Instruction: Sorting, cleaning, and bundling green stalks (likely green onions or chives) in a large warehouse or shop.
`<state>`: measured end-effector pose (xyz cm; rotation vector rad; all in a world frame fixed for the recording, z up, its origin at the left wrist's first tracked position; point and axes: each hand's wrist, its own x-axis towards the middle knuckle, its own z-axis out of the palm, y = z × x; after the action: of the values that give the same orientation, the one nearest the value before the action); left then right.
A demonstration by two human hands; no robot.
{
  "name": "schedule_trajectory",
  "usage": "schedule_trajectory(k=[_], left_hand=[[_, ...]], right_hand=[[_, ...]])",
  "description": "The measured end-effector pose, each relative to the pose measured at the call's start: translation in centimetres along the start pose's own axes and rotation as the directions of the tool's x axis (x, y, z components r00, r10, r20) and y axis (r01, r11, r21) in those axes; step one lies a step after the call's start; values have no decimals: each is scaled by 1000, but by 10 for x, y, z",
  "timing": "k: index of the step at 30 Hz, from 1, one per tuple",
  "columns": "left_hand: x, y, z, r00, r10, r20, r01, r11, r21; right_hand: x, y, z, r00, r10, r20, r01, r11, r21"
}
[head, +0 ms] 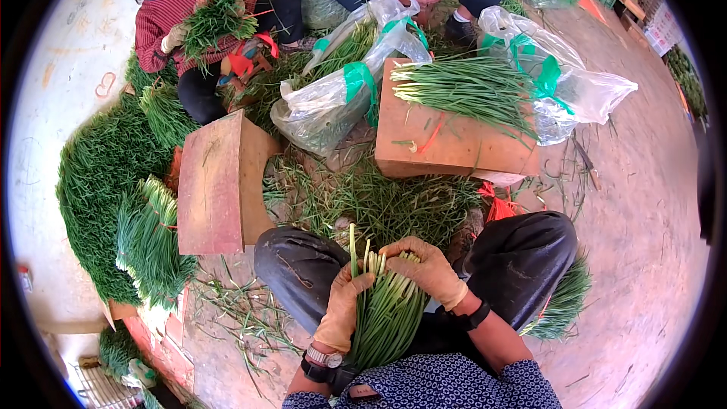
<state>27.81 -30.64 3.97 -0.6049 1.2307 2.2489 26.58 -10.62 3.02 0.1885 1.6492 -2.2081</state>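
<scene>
A bundle of green garlic chives (pixel 386 318) with pale stem ends upward is between my two gloved hands, above my lap. My left hand (pixel 343 301), in a tan glove, is closed around the bundle's left side, its thumb near the pale ends. My right hand (pixel 429 270), gloved too, has its fingers on the stem ends at the top right of the bundle. One or two stems stand higher than the others beside my left fingers. Ahead, a loose pile of chives (pixel 463 88) lies on a wooden stool (pixel 454 142).
Another wooden stool (pixel 210 193) stands left, beside tied chive bundles (pixel 153 238) and a large green heap (pixel 108 165). Plastic bags (pixel 329 108) and trimmings (pixel 386 199) lie ahead. A knife (pixel 586 163) lies right. Two people sit opposite, a striped sleeve (pixel 153 40) at left.
</scene>
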Motion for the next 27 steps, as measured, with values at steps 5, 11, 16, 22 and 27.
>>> schedule_trajectory(k=[5, 11, 16, 22, 27], left_hand=[[0, 4, -6, 990, 15, 139, -27, 996, 84], [0, 0, -1, 996, 90, -27, -86, 989, 119], [-2, -1, 6, 972, 213, -97, -200, 972, 125], [3, -7, 3, 961, 236, -142, -221, 969, 114], [2, -4, 12, 969, 214, -123, -198, 972, 128]], right_hand=[[-2, -2, 2, 998, 1, -56, 0, 1000, 5], [-6, -5, 1, 995, -100, -8, 96, 972, -217], [-5, -8, 1, 996, -84, 30, 88, 978, -189], [-3, -10, 4, 996, -66, 59, 78, 966, -245], [-5, -8, 7, 993, -121, 8, 120, 970, -210]])
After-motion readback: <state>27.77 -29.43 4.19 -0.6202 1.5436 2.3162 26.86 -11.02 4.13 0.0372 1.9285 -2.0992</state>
